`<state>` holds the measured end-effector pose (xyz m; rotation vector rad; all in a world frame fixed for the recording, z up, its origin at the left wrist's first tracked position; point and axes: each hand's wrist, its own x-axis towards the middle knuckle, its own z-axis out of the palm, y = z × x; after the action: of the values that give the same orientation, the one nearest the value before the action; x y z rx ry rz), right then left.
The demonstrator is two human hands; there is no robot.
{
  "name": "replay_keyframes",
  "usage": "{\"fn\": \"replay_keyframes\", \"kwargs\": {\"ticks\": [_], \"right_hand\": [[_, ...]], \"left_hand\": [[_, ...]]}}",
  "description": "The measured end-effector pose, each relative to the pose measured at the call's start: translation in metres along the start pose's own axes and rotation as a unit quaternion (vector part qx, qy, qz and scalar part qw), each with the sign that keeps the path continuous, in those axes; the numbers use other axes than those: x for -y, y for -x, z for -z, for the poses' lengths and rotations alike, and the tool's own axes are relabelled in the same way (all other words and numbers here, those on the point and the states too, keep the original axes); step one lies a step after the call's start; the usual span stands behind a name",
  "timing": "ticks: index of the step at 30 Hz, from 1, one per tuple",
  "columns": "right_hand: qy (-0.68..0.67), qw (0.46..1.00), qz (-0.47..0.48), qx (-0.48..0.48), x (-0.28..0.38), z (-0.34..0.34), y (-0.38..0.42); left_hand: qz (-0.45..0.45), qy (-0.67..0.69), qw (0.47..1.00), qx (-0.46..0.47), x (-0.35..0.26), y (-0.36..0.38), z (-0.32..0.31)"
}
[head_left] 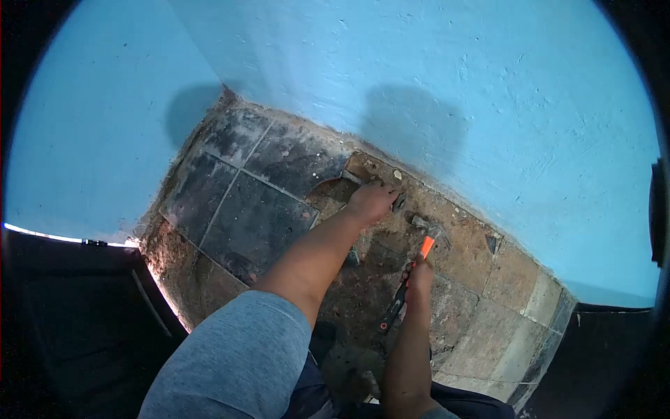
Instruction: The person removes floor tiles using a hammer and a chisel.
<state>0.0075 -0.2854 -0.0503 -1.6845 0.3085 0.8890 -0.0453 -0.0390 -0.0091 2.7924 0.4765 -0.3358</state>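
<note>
Pale-blue, pitted walls [530, 133] meet in a corner beyond the left hand [373, 202], over a floor of dark, scuffed tiles [262, 216] to its left and rough brown ground [457, 241] to its right. The right hand [419, 274] wraps round a claw hammer [427, 246] with a black-and-orange handle, its dull metal head just past the fist; the left's fingers bend beside a dark piece [398, 203], their grip unclear.

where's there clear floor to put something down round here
The dark tiles between the left arm and the wall corner; also scraped floor between the right forearm and the blue wall. It's crowded between the left hand and right hand, where the hammer sits.
</note>
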Motion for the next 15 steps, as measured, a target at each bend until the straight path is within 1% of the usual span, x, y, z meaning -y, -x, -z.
{"fn": "replay_keyframes", "kwargs": {"ticks": [2,5,8,9,11,13,14,15], "right_hand": [[-0.046,0.999,-0.008,0.023,0.009,0.006,-0.001],[-0.129,0.988,-0.07,0.05,0.037,0.012,0.013],[-0.119,0.992,-0.047,-0.024,0.039,0.03,0.012],[-0.132,0.989,-0.026,-0.054,0.045,0.032,0.015],[-0.191,0.972,0.073,-0.115,0.057,0.039,0.021],[-0.26,0.936,0.153,-0.18,0.083,0.038,0.037],[-0.263,0.925,0.181,-0.205,0.086,0.037,0.034],[-0.266,0.913,0.208,-0.23,0.089,0.038,0.032]], "left_hand": [[0.013,0.015,0.999,-0.049,0.001,-0.002,-0.002],[0.029,0.033,0.99,-0.135,-0.001,-0.007,-0.008],[0.035,0.015,0.994,-0.101,0.0,-0.01,-0.007],[0.036,0.023,0.995,-0.085,-0.001,-0.009,-0.002],[0.039,0.038,0.997,-0.052,-0.004,-0.007,0.007],[0.062,0.022,0.998,0.002,-0.007,-0.006,0.019],[0.071,0.014,0.997,0.029,-0.009,-0.007,0.023],[0.067,0.009,0.998,-0.002,-0.01,-0.008,0.019]]}}
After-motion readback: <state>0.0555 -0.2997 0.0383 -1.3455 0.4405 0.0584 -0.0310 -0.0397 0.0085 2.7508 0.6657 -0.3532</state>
